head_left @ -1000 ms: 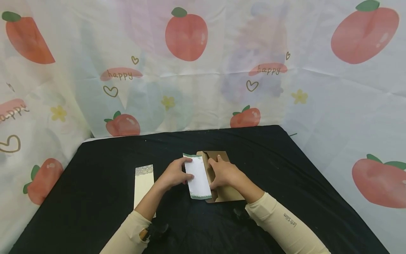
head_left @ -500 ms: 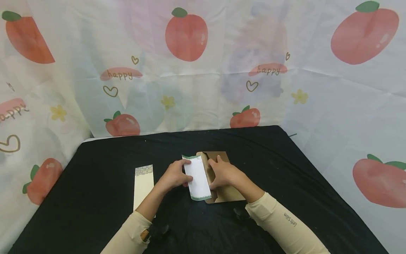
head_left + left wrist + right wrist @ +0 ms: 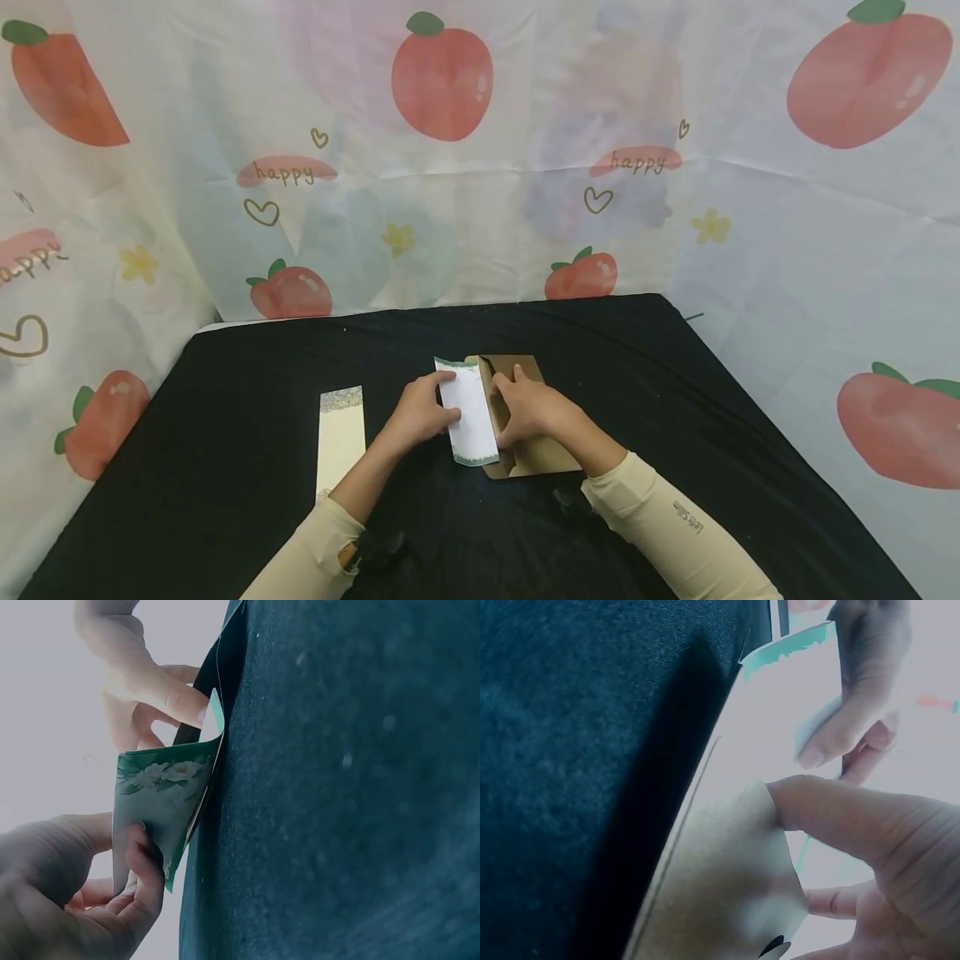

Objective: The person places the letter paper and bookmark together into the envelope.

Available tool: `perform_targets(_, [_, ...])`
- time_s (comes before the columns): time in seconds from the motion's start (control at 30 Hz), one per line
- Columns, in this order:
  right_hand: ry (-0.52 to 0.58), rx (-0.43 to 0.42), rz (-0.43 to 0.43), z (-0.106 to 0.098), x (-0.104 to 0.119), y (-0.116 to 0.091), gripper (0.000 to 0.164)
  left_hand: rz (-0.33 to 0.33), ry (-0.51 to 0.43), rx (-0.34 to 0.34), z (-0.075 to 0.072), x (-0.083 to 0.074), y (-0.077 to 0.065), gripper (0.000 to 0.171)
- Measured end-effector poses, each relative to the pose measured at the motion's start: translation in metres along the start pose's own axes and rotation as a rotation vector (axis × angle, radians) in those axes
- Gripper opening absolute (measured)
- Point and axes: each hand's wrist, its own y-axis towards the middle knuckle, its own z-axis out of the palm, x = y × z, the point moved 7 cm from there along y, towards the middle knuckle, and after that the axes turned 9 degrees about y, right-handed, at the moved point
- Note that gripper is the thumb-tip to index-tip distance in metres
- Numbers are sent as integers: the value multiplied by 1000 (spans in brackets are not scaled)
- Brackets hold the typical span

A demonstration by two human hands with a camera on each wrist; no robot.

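Observation:
My left hand (image 3: 418,410) pinches a white card (image 3: 472,423) with green borders along its short ends, thumb on the front and fingers behind. In the left wrist view the card's back (image 3: 165,780) shows printed white flowers, and the card bends. Its right long edge overlaps the open side of a brown paper envelope (image 3: 542,454). My right hand (image 3: 531,408) grips the envelope at that side. In the right wrist view, the right thumb (image 3: 832,817) presses the brown paper near the card, with other fingers beyond the edge. How deep the card sits in the envelope I cannot tell.
A long cream card (image 3: 340,437) with a grey lace-pattern band lies left of the hands, partly under the left forearm. Black cloth (image 3: 247,467) covers the table. A white curtain (image 3: 480,217) printed with fruit stands behind and at both sides.
My left hand and the white card have shifted slightly to the right, toward the envelope. The right hand and envelope stay nearly in place.

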Motion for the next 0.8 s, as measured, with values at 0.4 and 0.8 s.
perform_targets(0.4, [-11,79,-4,2,3,-4,102,28,59,-24,3,-3,0,61])
perform_targets(0.8, [4,104,-28,5,2,-3,107,54,80,-78,2,-4,-2,59])
